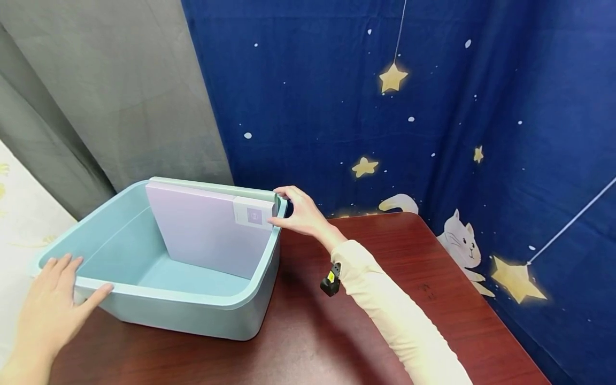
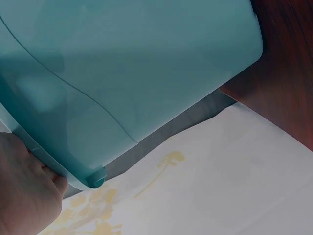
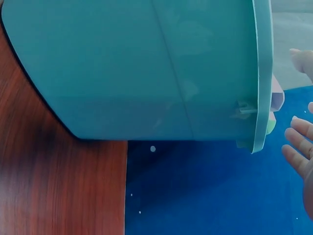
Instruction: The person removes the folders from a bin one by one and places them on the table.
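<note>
A light blue plastic tub [image 1: 178, 315] stands on the table at the left of the head view. Inside it, a flat lilac box [image 1: 202, 230] with a pale label leans on edge, and a pale green box [image 1: 216, 187] stands just behind. My right hand [image 1: 303, 214] is at their right end, thumb by the lilac box and fingers by the green one. The right wrist view shows a gap between those spread fingers [image 3: 301, 142] and the box corners. My left hand [image 1: 53, 305] rests on the tub's near left corner, fingers over the rim, thumb along the front.
A dark red wooden table [image 1: 385, 256] carries the tub. Behind it hang a grey curtain [image 1: 120, 80] and a blue curtain [image 1: 313, 96] with stars and a cat. White cloth with yellow print [image 2: 210, 171] lies to the left.
</note>
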Tool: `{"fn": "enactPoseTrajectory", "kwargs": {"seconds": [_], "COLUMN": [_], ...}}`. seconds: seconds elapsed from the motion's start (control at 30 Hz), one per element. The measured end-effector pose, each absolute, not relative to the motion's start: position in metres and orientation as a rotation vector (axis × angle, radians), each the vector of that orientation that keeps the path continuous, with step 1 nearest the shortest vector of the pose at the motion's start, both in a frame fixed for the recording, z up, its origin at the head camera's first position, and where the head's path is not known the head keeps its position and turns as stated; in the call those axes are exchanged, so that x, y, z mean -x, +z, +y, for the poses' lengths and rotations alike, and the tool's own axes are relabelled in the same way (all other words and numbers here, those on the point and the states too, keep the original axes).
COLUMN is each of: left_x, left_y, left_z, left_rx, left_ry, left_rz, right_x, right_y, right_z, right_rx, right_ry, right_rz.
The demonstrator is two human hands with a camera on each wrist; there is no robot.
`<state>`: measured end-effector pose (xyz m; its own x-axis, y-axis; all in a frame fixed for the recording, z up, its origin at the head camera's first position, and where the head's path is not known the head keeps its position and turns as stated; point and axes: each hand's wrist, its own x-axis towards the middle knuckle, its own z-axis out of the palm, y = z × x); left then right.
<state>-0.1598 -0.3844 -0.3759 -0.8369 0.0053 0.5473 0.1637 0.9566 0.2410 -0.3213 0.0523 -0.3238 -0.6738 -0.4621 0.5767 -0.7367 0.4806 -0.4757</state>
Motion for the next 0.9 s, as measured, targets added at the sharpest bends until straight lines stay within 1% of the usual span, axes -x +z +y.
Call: {"fn": "enactPoseTrajectory", "kwargs": {"seconds": [0.5,0.9], "left_x": [0.16,0.16], "left_y": [-0.377,-0.377], "left_z": [-0.383,-0.381], "left_rx": [0.113,0.121], "left_ry": [-0.386,-0.394], "left_rz": [-2.521,-2.519], "right_x": [0.329,0.335], "right_y": [-0.33,-0.333], "right_z": [0.033,0.018], "right_rx": [-0.982,-1.021], "right_ry": [1.034,0.973], "right_rz": [-2.364,-2.382]}}
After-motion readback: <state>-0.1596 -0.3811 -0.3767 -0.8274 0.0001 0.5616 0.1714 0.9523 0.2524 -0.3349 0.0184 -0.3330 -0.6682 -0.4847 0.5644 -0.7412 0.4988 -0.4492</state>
